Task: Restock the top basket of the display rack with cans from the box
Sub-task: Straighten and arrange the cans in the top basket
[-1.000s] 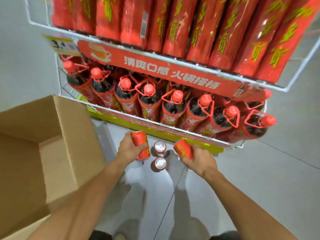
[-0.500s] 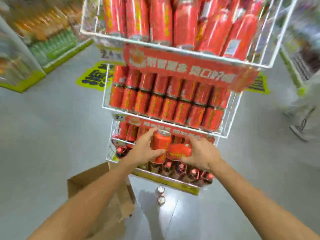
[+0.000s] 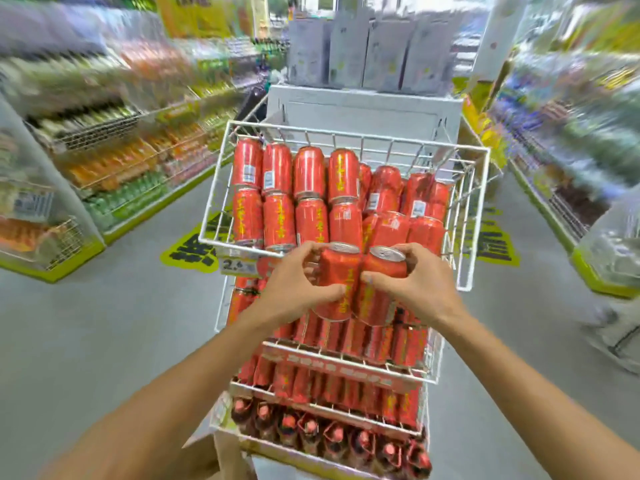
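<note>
My left hand grips a red can and my right hand grips a second red can. Both cans stand upright, side by side and touching, at the front edge of the white wire top basket. The basket holds several red cans lying in rows; those on its right side are stacked unevenly. The box shows only as a brown corner at the bottom, under my left forearm.
Lower baskets of the display rack hold more red cans, and red-capped bottles fill the bottom one. A price tag hangs at the top basket's front left. Store shelves line both sides of the grey floor.
Both hands have risen with their cans from floor level past the lower baskets to the top basket's front edge. My view has lifted from the floor to the rack's top.
</note>
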Demonstrator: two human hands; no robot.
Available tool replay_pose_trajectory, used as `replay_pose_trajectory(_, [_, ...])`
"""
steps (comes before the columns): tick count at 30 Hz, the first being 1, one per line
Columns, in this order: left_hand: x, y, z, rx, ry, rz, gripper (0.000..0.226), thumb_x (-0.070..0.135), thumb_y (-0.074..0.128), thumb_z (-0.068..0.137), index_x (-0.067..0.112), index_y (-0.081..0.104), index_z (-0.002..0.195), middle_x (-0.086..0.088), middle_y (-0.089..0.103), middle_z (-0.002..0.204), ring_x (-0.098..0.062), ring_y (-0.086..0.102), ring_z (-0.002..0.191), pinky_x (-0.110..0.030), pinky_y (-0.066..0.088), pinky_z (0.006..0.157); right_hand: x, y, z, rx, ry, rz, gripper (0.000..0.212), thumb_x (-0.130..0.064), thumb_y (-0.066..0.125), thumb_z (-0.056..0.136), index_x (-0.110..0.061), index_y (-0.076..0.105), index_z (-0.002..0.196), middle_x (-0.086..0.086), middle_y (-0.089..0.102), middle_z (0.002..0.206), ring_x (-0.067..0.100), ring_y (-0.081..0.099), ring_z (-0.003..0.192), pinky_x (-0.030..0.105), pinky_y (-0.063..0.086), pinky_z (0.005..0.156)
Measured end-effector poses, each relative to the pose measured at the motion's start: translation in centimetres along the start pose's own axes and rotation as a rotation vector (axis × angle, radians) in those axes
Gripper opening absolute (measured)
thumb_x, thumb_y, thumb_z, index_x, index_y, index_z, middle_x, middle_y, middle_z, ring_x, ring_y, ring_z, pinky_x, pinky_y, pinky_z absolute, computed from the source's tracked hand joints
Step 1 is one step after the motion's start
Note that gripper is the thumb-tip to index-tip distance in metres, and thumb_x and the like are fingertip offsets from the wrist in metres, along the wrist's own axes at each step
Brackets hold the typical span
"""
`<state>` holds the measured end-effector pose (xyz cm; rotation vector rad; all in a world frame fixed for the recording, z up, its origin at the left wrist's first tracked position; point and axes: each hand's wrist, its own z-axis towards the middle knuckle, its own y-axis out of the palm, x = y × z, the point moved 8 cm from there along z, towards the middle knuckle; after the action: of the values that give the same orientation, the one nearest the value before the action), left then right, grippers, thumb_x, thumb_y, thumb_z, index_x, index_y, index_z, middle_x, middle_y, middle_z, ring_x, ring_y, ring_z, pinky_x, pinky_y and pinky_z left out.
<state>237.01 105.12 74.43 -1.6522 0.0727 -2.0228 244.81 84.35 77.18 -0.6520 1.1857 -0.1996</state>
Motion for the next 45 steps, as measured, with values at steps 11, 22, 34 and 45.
replay_pose_trajectory(11, [9.3,1.2,13.2,0.134,0.052,-0.005,0.064,0.032,0.095,0.06,0.018,0.067,0.116,0.002,0.074,0.105,-0.011,0.07,0.097,-0.024,0.059,0.082,-2.7,-8.4,11.4,0.193,-0.029,0.038,0.049,-0.058,0.089,0.067,-0.018,0.074,0.091,-0.003,0.078,0.08,0.016,0.075,0.08,0.045,0.06,0.079])
replay_pose_trajectory(22, [10.8,7.4,21.1,0.015,0.12,0.183,0.068,0.048,0.088,0.049,0.021,0.067,0.109,0.003,0.074,0.097,-0.016,0.071,0.088,-0.041,0.059,0.083,0.5,-10.6,17.6,0.336,0.179,-0.282,0.053,-0.044,0.071,0.094,0.003,0.059,0.116,0.027,0.065,0.119,0.044,0.058,0.118,0.042,0.044,0.086])
replay_pose_trajectory(34, [7.3,7.3,21.4,0.023,-0.012,0.278,0.058,0.056,0.081,0.067,0.017,0.069,0.109,-0.002,0.075,0.103,-0.021,0.071,0.094,-0.041,0.059,0.084,3.0,-8.9,18.5,0.307,0.204,-0.294,0.059,-0.051,0.063,0.098,0.004,0.056,0.117,0.028,0.063,0.124,0.046,0.056,0.121,0.044,0.045,0.087])
replay_pose_trajectory(45, [6.9,7.1,21.4,0.046,0.006,0.334,0.051,0.054,0.076,0.078,0.016,0.065,0.109,-0.004,0.071,0.108,-0.025,0.064,0.105,-0.043,0.054,0.089,3.6,-8.7,18.5,0.349,0.105,-0.126,0.058,-0.071,0.064,0.084,-0.018,0.069,0.105,0.003,0.072,0.097,0.027,0.067,0.099,0.041,0.055,0.083])
